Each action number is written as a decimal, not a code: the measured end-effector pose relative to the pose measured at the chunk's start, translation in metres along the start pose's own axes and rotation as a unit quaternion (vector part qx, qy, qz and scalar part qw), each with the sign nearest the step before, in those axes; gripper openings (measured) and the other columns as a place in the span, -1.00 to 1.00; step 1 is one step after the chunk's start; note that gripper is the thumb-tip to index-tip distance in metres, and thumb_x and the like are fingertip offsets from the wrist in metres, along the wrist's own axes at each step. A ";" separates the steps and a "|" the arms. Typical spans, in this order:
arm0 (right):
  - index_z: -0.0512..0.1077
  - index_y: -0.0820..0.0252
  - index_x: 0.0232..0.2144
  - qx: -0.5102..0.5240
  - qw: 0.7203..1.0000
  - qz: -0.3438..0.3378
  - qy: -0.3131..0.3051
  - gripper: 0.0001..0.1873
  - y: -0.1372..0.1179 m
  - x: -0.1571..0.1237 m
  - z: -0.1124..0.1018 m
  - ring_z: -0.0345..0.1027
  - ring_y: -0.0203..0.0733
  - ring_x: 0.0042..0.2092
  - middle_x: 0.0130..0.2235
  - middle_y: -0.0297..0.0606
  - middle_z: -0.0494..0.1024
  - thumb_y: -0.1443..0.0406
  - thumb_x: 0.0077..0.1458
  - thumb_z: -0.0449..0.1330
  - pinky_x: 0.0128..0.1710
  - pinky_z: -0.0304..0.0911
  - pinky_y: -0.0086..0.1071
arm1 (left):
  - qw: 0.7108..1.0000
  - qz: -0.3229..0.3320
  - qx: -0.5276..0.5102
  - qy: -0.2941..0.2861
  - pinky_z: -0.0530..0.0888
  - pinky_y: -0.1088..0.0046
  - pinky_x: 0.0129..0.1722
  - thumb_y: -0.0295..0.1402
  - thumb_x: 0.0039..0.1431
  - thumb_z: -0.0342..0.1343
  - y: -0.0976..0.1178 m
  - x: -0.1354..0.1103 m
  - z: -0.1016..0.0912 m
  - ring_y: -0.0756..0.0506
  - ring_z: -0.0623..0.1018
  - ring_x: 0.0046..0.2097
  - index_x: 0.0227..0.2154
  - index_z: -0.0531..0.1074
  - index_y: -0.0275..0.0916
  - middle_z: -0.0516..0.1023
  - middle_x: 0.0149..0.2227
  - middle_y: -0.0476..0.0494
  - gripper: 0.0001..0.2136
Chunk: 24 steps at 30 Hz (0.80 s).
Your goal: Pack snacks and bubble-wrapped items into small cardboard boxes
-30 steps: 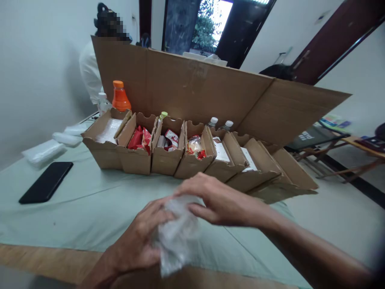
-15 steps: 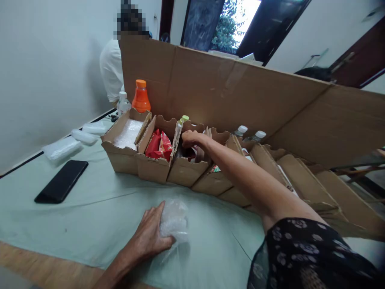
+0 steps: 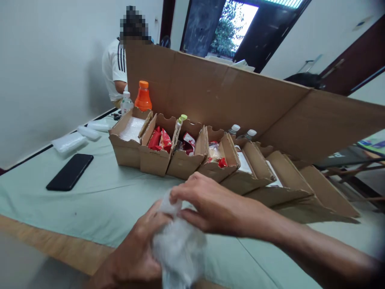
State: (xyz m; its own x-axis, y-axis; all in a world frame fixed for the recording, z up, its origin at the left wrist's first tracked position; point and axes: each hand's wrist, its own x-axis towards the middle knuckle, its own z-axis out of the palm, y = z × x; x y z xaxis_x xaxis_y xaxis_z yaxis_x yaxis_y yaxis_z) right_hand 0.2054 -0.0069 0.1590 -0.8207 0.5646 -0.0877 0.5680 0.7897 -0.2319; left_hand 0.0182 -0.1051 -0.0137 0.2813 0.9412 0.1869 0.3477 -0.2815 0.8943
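Observation:
A clear, crinkled plastic bag that looks like bubble wrap (image 3: 180, 249) is held low over the table's front edge, blurred by motion. My left hand (image 3: 140, 245) is closed around its left side. At the bag's upper edge, my right hand (image 3: 204, 204) has its fingers bent, index finger and thumb on the plastic. Whether anything small lies inside that right hand or the bag is hidden. Beyond the hands stands a row of cardboard bins. The third bin (image 3: 183, 168) holds dark red and white packets (image 3: 189, 143). Red packets (image 3: 159, 138) fill the bin left of it.
A black phone (image 3: 70, 171) lies on the green cloth (image 3: 99, 216) at left, near folded clear plastic packs (image 3: 69, 142). An orange bottle (image 3: 143, 96) and clear bottles stand behind the bins. A tall cardboard panel (image 3: 204, 84) rises at the back; a person in a white shirt (image 3: 114, 66) is beyond it.
My right hand has come out of the third bin and back to the plastic bag. My left hand has lifted the bag and brought it nearer to me.

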 end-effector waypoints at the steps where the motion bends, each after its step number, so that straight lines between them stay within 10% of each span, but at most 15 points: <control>1: 0.56 0.09 -0.25 0.033 0.999 0.004 0.004 -0.86 0.005 0.012 -0.002 0.52 -0.17 -0.23 -0.25 -0.29 0.68 0.34 0.15 0.21 -0.18 0.32 -0.32 | 1.000 -0.009 -0.001 -0.011 0.52 0.23 0.02 -0.33 -0.11 0.28 -0.007 0.005 0.001 -0.31 0.53 0.07 -0.21 0.54 -0.15 0.54 0.03 -0.23 -0.68; 5: 0.61 0.19 -0.22 -0.091 0.985 0.118 0.087 -0.74 0.046 0.083 -0.029 0.52 -0.18 -0.20 -0.21 -0.21 0.69 0.42 0.23 0.11 -0.26 0.23 -0.39 | 0.988 -0.143 0.054 0.026 0.48 0.15 0.06 -0.37 -0.14 0.15 -0.048 0.023 0.003 -0.31 0.57 0.04 0.14 0.37 -0.25 0.55 0.07 -0.29 -0.35; 10: 0.64 0.17 -0.23 -0.206 0.967 0.048 -0.143 -0.71 0.081 0.171 -0.009 0.52 -0.18 -0.26 -0.21 -0.19 0.70 0.46 0.14 0.15 -0.37 0.14 -0.38 | 0.975 -0.222 0.019 0.004 0.50 0.17 0.05 -0.35 -0.16 0.14 -0.070 0.026 0.006 -0.32 0.60 0.07 0.46 -0.40 -0.35 0.51 0.18 -0.37 0.14; 14: 0.64 0.14 -0.29 -0.196 0.960 0.026 -0.198 -0.79 0.086 0.205 0.025 0.51 -0.21 -0.25 -0.20 -0.24 0.71 0.43 0.08 0.23 -0.39 0.15 -0.39 | 0.972 -0.228 0.041 0.026 0.43 0.10 0.17 -0.35 -0.21 0.18 -0.074 0.029 0.007 -0.40 0.50 0.19 0.44 -0.14 -0.42 0.48 0.20 -0.45 0.08; 20: 0.61 0.16 -0.27 -0.227 0.967 0.075 -0.092 -0.79 0.073 0.173 -0.016 0.51 -0.14 -0.22 -0.24 -0.18 0.68 0.36 0.20 0.14 -0.34 0.17 -0.37 | 0.989 -0.139 0.043 0.031 0.44 0.07 0.15 -0.41 -0.17 0.19 -0.076 0.026 0.001 -0.33 0.53 0.08 0.04 0.46 -0.21 0.57 0.01 -0.27 -0.43; 24: 0.58 0.09 -0.35 -0.227 0.960 0.139 0.083 -0.83 0.043 0.097 -0.053 0.46 -0.13 -0.34 -0.41 -0.25 0.61 0.28 0.17 0.17 -0.33 0.17 -0.33 | 0.992 -0.057 0.046 0.100 0.38 0.05 0.24 -0.33 -0.16 0.32 -0.050 -0.005 -0.022 -0.43 0.29 0.36 -0.01 0.49 -0.19 0.14 0.41 -0.39 -0.47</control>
State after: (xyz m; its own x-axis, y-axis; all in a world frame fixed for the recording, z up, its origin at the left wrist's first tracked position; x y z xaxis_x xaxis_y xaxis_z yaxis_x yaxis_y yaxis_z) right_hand 0.1536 0.0941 0.1922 -0.6332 0.7699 0.0789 0.7633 0.6044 0.2280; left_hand -0.0206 -0.0919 -0.0504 0.0550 0.9836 0.1720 0.4493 -0.1782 0.8754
